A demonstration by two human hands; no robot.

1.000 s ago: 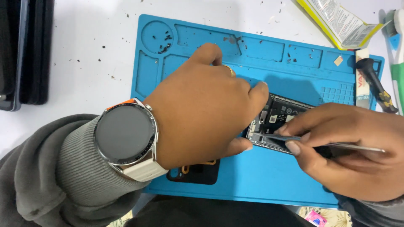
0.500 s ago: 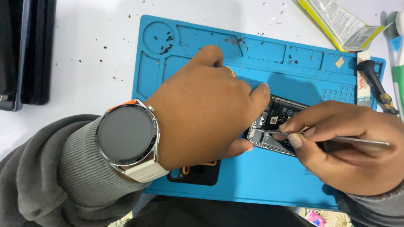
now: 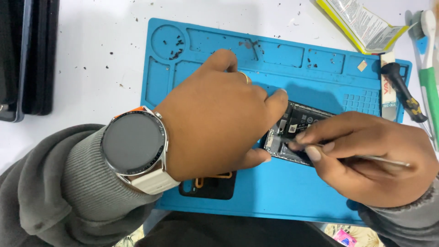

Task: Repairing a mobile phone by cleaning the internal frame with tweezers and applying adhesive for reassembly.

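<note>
An opened phone (image 3: 299, 124) with its insides showing lies on a blue repair mat (image 3: 274, 196). My left hand (image 3: 215, 119) covers its left part and presses it down, thumb at the near edge, a finger along the far edge. A round watch (image 3: 133, 144) sits on that wrist. My right hand (image 3: 366, 160) pinches thin metal tweezers (image 3: 379, 159), their tips down inside the phone near its middle. Most of the phone is hidden under both hands.
A black part with an orange ring (image 3: 210, 185) lies on the mat under my left wrist. A black-handled screwdriver (image 3: 402, 91), a toothbrush (image 3: 427, 68) and a yellow-edged packet (image 3: 361, 25) lie at the far right. Dark flat devices (image 3: 27, 55) are stacked at the left.
My right hand has shifted slightly left and the tweezer tips sit a little deeper in the phone. My left hand keeps its hold.
</note>
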